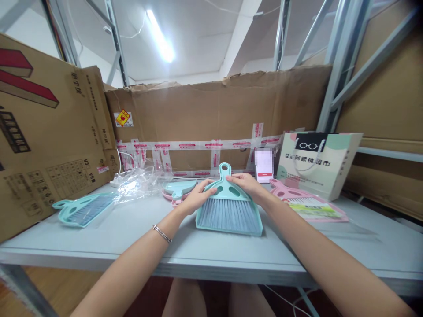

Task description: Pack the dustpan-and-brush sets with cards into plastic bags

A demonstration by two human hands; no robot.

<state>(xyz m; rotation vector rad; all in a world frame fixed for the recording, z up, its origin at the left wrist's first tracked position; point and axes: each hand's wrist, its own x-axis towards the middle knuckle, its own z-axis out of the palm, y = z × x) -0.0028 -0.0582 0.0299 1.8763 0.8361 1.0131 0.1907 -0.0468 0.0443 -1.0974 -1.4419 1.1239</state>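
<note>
Upright in the middle of the table is a mint-green hand brush point(229, 215) with grey-blue bristles, nested in a matching dustpan point(256, 230). My left hand point(200, 195) grips the set at its left side, thumb over the front and fingers partly hidden behind. On the right, my right hand point(245, 184) holds it just below the looped handle, thumb and fingers closed on the edge. Behind my left hand lie a small mint-green dustpan and brush point(178, 188) with a pink piece point(167, 196) beneath.
Another mint-green brush and dustpan point(86, 209) lies at left beside crumpled clear plastic point(139, 182). At right are a pink packaged set point(307, 202), a phone point(264, 167) and a paper bag point(313, 165). Cardboard boxes point(198, 112) wall the back; the table's front edge point(231, 270) is near me.
</note>
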